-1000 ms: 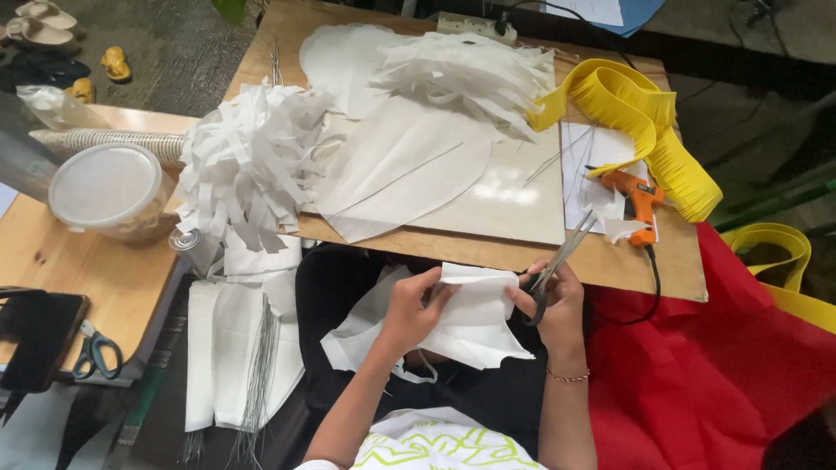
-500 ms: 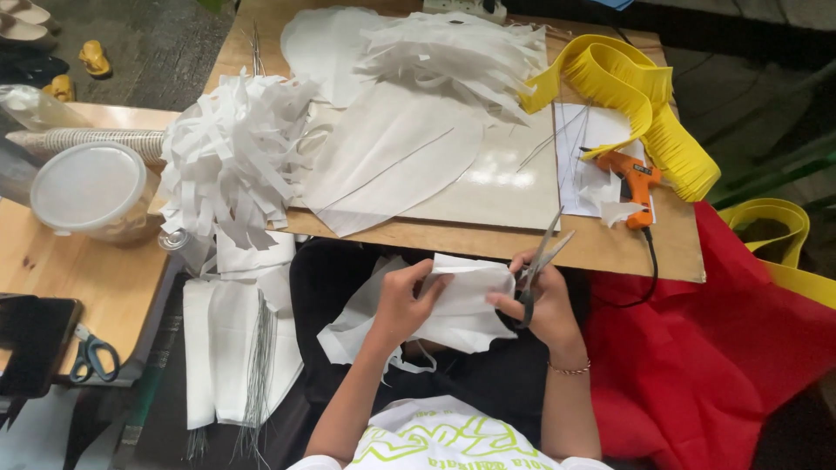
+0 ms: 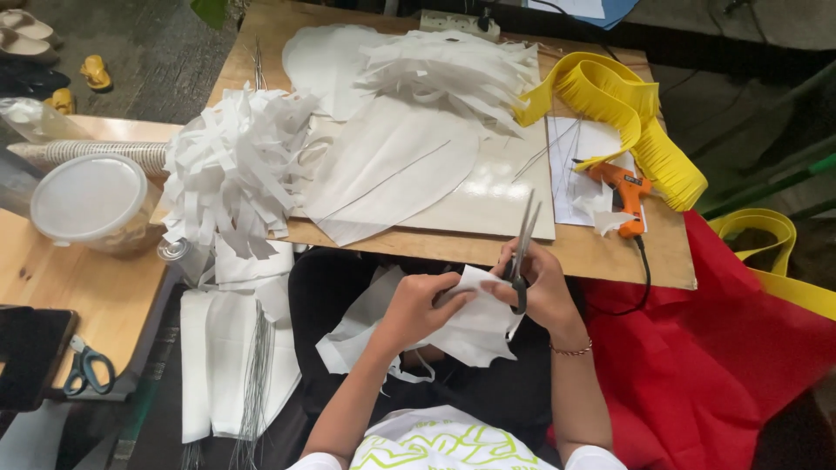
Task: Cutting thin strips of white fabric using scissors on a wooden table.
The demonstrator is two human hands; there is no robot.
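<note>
My right hand (image 3: 542, 289) grips a pair of scissors (image 3: 522, 238) whose blades point up and away over the table edge, nearly closed. My left hand (image 3: 416, 306) pinches a piece of white fabric (image 3: 470, 331) on my lap, just left of the scissors. More white fabric pieces (image 3: 357, 341) lie under it on my dark trousers. The two hands are close together over the lap.
The wooden board (image 3: 601, 248) holds white cut shapes (image 3: 392, 170), heaps of white fringed strips (image 3: 233, 170), yellow fringe (image 3: 623, 104) and an orange glue gun (image 3: 625, 193). Red cloth (image 3: 697, 348) lies at the right. A lidded tub (image 3: 87, 200) and blue-handled scissors (image 3: 85, 367) sit on the left table.
The scissors have swung from tilted right to nearly upright, and both hands with the white piece have shifted slightly; the view has also moved a little.
</note>
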